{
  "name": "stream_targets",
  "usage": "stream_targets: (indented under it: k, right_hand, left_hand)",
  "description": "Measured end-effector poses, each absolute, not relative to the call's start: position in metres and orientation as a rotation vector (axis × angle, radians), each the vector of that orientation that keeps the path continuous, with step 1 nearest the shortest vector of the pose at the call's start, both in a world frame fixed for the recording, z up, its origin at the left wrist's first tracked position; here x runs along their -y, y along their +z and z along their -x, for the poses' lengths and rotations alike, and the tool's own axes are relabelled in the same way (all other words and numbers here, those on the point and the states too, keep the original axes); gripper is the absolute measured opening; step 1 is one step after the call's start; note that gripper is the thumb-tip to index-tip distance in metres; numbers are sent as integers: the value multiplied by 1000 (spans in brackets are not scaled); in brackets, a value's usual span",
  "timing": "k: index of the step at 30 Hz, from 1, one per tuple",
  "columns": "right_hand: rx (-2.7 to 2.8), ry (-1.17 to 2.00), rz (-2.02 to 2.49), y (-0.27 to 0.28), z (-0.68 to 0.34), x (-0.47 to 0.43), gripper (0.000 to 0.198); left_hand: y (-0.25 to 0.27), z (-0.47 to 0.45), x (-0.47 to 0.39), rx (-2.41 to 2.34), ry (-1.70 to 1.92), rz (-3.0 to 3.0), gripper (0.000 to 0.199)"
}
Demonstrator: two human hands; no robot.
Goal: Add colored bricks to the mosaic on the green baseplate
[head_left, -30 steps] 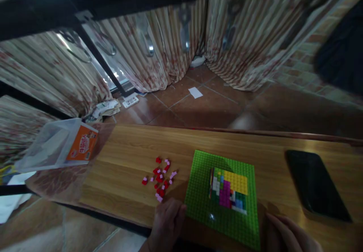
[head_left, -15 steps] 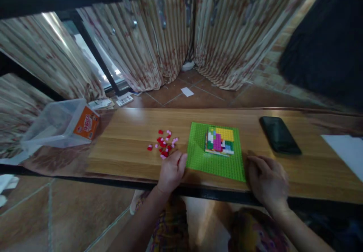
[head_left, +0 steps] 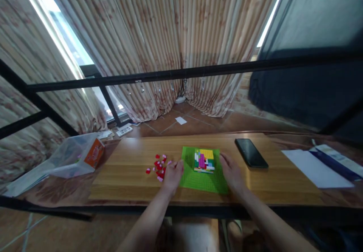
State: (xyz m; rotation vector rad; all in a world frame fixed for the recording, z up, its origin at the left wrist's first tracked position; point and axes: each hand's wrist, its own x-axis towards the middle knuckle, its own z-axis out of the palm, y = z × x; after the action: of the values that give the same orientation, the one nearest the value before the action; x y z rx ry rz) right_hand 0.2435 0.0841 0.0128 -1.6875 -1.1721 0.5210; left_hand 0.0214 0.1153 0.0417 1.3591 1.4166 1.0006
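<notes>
A square green building-block baseplate (head_left: 188, 178) lies on the wooden tabletop, bearing a low stack of multicoloured toy bricks (head_left: 203, 161) with yellow, magenta, white and green on top. My left hand (head_left: 172, 176) is closed at the plate's left edge, thumb on top and the other fingers curled, partly hidden. Along the right edge my right hand (head_left: 231, 172) grips the plate, its fingertips near the upper right corner. Left of my left hand is a loose pile of small red and pink bricks (head_left: 159, 166), and the hand covers some of its right side.
A black phone (head_left: 251, 153) lies right of the plate, with white paper (head_left: 306, 167) farther right. At the left stands a clear plastic bin (head_left: 72, 159) with an orange label. A dark metal bar (head_left: 170, 74) crosses beyond the table, before curtains (head_left: 153, 29).
My view has tilted up, showing more curtain and the bar lower. My right hand has moved from beside the plate's lower right corner up along its right edge. The brick stack looks the same.
</notes>
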Motion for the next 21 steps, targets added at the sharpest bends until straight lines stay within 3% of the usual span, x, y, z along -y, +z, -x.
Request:
stream_targets:
  k: [5, 13, 21]
  right_hand:
    - [1027, 630, 1562, 10, -207, -120, 58]
    - [996, 879, 1435, 31, -179, -132, 53]
    - [968, 821, 1473, 34, -185, -131, 49]
  left_hand:
    - [43, -45, -141, -1242, 958, -1046, 48]
    - [37, -50, -162, -1132, 986, -747, 43]
    - [54, -41, -160, -966, 1133, -525, 32]
